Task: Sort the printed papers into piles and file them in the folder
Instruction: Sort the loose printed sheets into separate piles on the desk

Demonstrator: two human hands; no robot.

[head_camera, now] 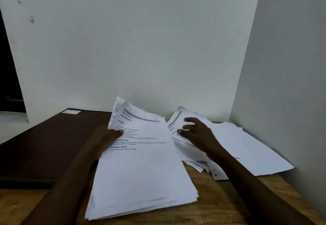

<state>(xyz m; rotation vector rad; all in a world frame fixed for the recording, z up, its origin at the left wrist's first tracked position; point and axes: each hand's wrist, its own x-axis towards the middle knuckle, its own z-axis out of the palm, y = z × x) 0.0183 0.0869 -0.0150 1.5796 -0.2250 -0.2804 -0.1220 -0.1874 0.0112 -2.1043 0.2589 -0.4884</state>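
Observation:
A thick stack of printed papers (141, 171) lies on the wooden table in front of me, its far end lifted and fanned. My left hand (104, 138) grips the stack's left edge, thumb on top of the printed page. To the right lies a looser pile of sheets (247, 147) spread toward the wall. My right hand (195, 133) rests on a printed sheet (176, 118) at the near-left of that pile, fingers spread and slightly bent. A dark folder (44, 145) lies flat and closed on the left of the table.
The wooden table (220, 203) sits in a corner: a white wall runs behind and another close on the right. A dark opening shows at the far left. A small pink-and-white label (71, 112) sits on the folder's far corner.

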